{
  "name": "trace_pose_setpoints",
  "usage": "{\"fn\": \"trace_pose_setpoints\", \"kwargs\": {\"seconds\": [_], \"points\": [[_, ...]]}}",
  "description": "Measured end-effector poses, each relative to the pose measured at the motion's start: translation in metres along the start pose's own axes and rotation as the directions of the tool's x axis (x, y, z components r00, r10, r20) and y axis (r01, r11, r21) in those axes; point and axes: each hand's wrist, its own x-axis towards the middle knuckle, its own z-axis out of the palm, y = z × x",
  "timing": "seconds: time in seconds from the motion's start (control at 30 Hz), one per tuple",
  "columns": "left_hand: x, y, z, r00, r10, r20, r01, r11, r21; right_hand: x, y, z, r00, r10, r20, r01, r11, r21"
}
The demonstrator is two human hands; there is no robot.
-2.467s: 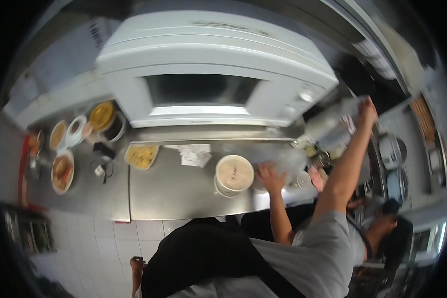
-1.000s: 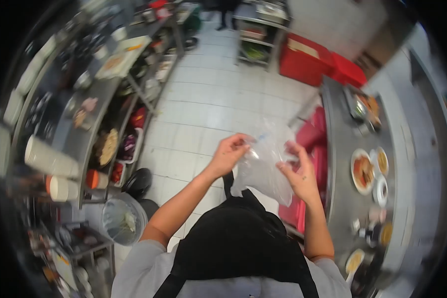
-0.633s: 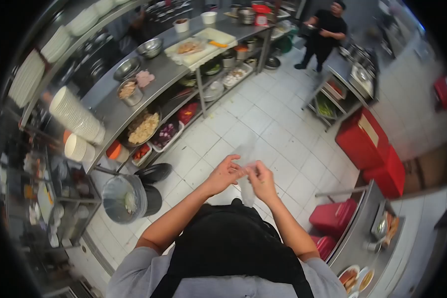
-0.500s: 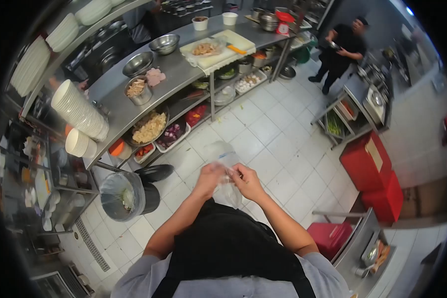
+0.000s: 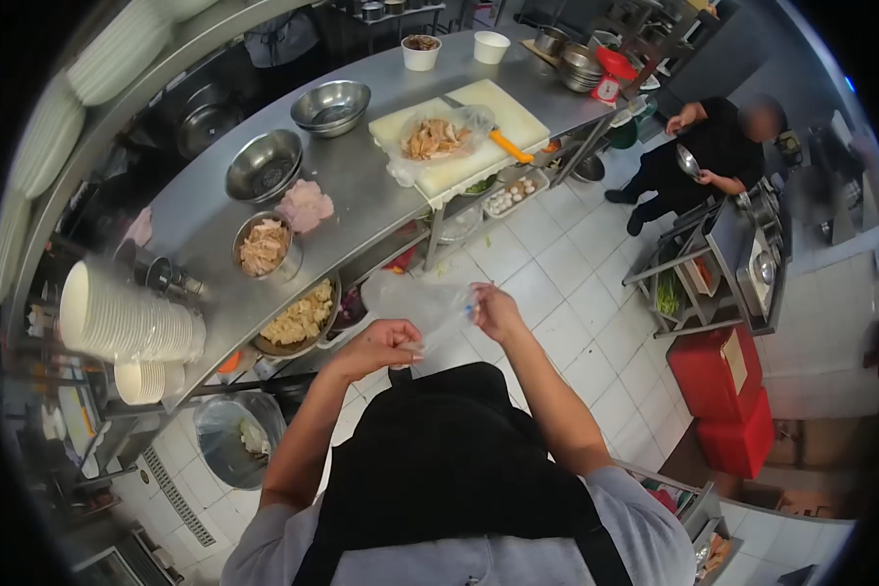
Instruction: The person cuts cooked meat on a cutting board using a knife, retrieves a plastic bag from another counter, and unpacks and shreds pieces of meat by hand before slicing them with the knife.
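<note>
A clear plastic bag (image 5: 415,301) is stretched between my two hands, in front of the black apron. My left hand (image 5: 376,349) is closed on its lower left edge, thumb and fingers pinched together. At the bag's right end, by a small blue mark, my right hand (image 5: 495,311) grips the plastic. Beyond the bag, a white cutting board (image 5: 513,117) on the steel counter (image 5: 361,210) bears another bag with cut meat (image 5: 434,140) and an orange-handled knife (image 5: 510,146). A metal container of meat strips (image 5: 264,247) stands beside a pink cloth (image 5: 305,205).
Metal bowls (image 5: 330,105) and stacked white tubs (image 5: 127,317) are on the counter. Below it are a bowl of pale food (image 5: 298,317) and a lined bin (image 5: 236,439). A co-worker (image 5: 703,156) holds a bowl at the right, near red boxes (image 5: 718,391).
The view has swung from the microwave counter to the long steel counter, now nearer. My hands, close together half a second ago, have moved apart with the bag spread between them.
</note>
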Motion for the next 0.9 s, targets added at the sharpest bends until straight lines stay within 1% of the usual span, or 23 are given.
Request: {"fn": "trace_pose_setpoints", "kwargs": {"seconds": [0.03, 0.07, 0.1, 0.13, 0.17, 0.2, 0.23, 0.27, 0.3, 0.33, 0.37, 0.4, 0.43, 0.47, 0.5, 0.57, 0.63, 0.67, 0.7, 0.73, 0.8, 0.83, 0.9], "points": [[0.009, 0.004, -0.009, 0.998, -0.040, -0.045, 0.039, 0.999, -0.025, 0.013, -0.006, 0.005, 0.993, 0.091, 0.082, -0.086, 0.994, -0.065], [0.018, 0.009, -0.017, 0.993, -0.079, -0.092, 0.075, 0.996, -0.050, 0.025, -0.013, 0.010, 0.992, 0.095, 0.084, -0.090, 0.994, -0.066], [0.033, -0.002, -0.029, 0.954, 0.040, -0.297, -0.096, 0.980, -0.174, 0.036, -0.020, 0.014, 0.985, 0.138, 0.104, -0.114, 0.971, -0.208], [0.040, 0.004, -0.042, 0.950, 0.038, -0.310, -0.097, 0.979, -0.177, 0.044, -0.029, 0.023, 0.975, 0.188, 0.121, -0.136, 0.927, -0.350], [0.050, 0.012, -0.061, 0.866, 0.085, -0.493, -0.137, 0.988, -0.069, 0.054, -0.051, 0.027, 0.974, 0.154, 0.166, -0.048, 0.856, -0.514], [0.063, 0.020, -0.077, 0.743, 0.144, -0.653, -0.152, 0.987, 0.045, 0.072, -0.070, 0.037, 0.979, -0.021, 0.204, 0.134, 0.817, -0.561], [0.076, 0.030, -0.087, 0.730, 0.137, -0.670, -0.150, 0.988, 0.038, 0.099, -0.093, 0.047, 0.960, -0.130, 0.249, 0.259, 0.753, -0.605], [0.088, 0.042, -0.095, 0.700, 0.212, -0.682, -0.096, 0.974, 0.204, 0.133, -0.114, 0.056, 0.906, -0.254, 0.340, 0.421, 0.634, -0.649], [0.102, 0.052, -0.104, 0.674, 0.292, -0.679, -0.034, 0.930, 0.367, 0.148, -0.140, 0.084, 0.882, -0.335, 0.331, 0.468, 0.547, -0.694], [0.118, 0.057, -0.116, 0.657, 0.297, -0.693, -0.029, 0.928, 0.370, 0.164, -0.161, 0.110, 0.827, -0.428, 0.365, 0.529, 0.371, -0.763], [0.136, 0.060, -0.131, 0.651, 0.336, -0.680, 0.143, 0.826, 0.545, 0.185, -0.178, 0.132, 0.755, -0.508, 0.416, 0.565, 0.180, -0.805], [0.152, 0.065, -0.145, 0.656, 0.366, -0.660, 0.314, 0.663, 0.679, 0.217, -0.189, 0.147, 0.750, -0.500, 0.433, 0.581, 0.185, -0.793], [0.170, 0.074, -0.152, 0.646, 0.365, -0.670, 0.330, 0.658, 0.677, 0.249, -0.195, 0.158, 0.793, -0.391, 0.468, 0.517, 0.025, -0.856], [0.193, 0.084, -0.154, 0.595, 0.351, -0.723, 0.452, 0.597, 0.662, 0.266, -0.198, 0.171, 0.833, -0.281, 0.477, 0.454, -0.146, -0.879], [0.216, 0.097, -0.158, 0.540, 0.350, -0.765, 0.558, 0.531, 0.637, 0.278, -0.195, 0.182, 0.827, -0.284, 0.485, 0.465, -0.141, -0.874], [0.261, 0.100, -0.172, 0.495, 0.354, -0.794, 0.557, 0.571, 0.602, 0.279, -0.182, 0.201, 0.907, -0.267, 0.327, 0.184, -0.447, -0.876], [0.298, 0.087, -0.194, 0.446, 0.336, -0.829, 0.558, 0.620, 0.552, 0.267, -0.180, 0.216, 0.933, -0.244, 0.266, 0.126, -0.469, -0.874], [0.312, 0.072, -0.207, 0.500, 0.336, -0.798, 0.497, 0.643, 0.583, 0.263, -0.181, 0.220, 0.956, -0.217, 0.197, 0.069, -0.489, -0.869], [0.321, 0.059, -0.215, 0.553, 0.334, -0.763, 0.437, 0.664, 0.607, 0.263, -0.183, 0.219, 0.962, -0.197, 0.191, 0.072, -0.490, -0.869], [0.324, 0.050, -0.217, 0.554, 0.312, -0.772, 0.451, 0.667, 0.593, 0.263, -0.187, 0.214, 0.961, -0.143, 0.238, 0.133, -0.519, -0.845], [0.329, 0.036, -0.227, 0.558, 0.397, -0.729, 0.397, 0.644, 0.655, 0.284, -0.192, 0.197, 0.957, -0.085, 0.279, 0.192, -0.538, -0.821], [0.327, 0.035, -0.227, 0.566, 0.384, -0.730, 0.402, 0.645, 0.650, 0.309, -0.186, 0.178, 0.939, -0.047, 0.340, 0.250, -0.586, -0.771], [0.317, 0.042, -0.223, 0.533, 0.339, -0.775, 0.224, 0.827, 0.516, 0.316, -0.189, 0.164, 0.921, -0.005, 0.389, 0.300, -0.628, -0.718]]}}
